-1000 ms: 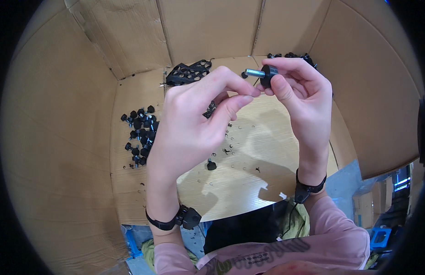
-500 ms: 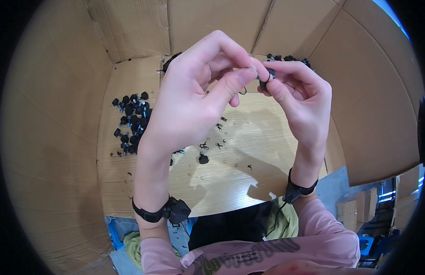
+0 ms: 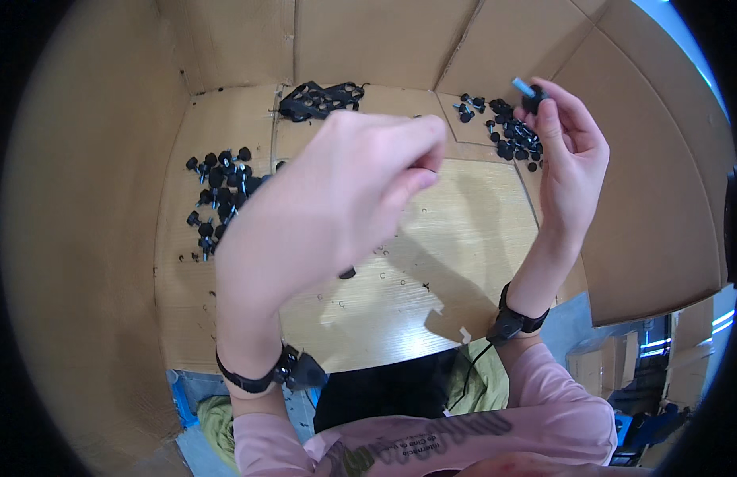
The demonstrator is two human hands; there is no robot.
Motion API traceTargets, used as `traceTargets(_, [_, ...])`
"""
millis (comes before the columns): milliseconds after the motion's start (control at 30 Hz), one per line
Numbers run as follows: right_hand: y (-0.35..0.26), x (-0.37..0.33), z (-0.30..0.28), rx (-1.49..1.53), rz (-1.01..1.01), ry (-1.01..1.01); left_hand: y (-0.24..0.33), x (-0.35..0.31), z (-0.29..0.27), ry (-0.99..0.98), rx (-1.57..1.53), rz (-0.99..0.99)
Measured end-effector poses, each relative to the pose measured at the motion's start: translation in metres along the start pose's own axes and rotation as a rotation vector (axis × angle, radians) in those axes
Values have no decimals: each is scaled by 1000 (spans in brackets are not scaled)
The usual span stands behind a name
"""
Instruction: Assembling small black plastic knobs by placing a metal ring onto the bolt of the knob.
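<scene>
Right now, the right hand [image 3: 573,163] has hold of a black knob [image 3: 534,99], up high near the back right of the table [image 3: 488,262]. The thumb and fingers are closed around the knob, pinching it by its sides. The knob looks short, fat and round, and it is dark all over. A shiny silver screw [image 3: 521,85] sticks out of it, thin and straight, tipped up and to the left. The left hand [image 3: 344,191] is over the middle of the table, well apart from the knob, and it looks a bit blurry. Its thumb and pointing finger are bent in close to each other, but I cannot tell if they have hold of anything. Past the right hand's fingers, a bunch of knobs [image 3: 518,143] lies at the back right corner. More of them sit in a pile [image 3: 217,191] on the left side, some with their silver screws showing. One black piece [image 3: 348,272] peeks out just below the left hand. Tiny thin curly bits [image 3: 402,282] are spread on the shiny wood. At the back lies a flat black thing full of holes [image 3: 320,101], and tall brown cardboard walls [image 3: 368,44] stand around the table
</scene>
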State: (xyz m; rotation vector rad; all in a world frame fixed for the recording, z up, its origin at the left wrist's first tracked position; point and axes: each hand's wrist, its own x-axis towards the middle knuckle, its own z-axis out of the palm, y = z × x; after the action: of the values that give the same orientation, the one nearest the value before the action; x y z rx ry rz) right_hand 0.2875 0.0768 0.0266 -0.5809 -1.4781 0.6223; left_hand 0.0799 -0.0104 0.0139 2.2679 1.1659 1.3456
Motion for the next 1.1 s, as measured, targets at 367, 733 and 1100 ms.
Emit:
traceTargets(367, [47, 28, -40, -850, 153, -282, -59, -9, -15, -205, 301, -399])
traceTargets(733, [18, -23, 38, -644, 252, -1176, -65, -19, -17, -320, 396, -502])
traceTargets(1100, [69, -121, 86, -598, -156, -1475, -59, -20, -17, -229, 469, -368])
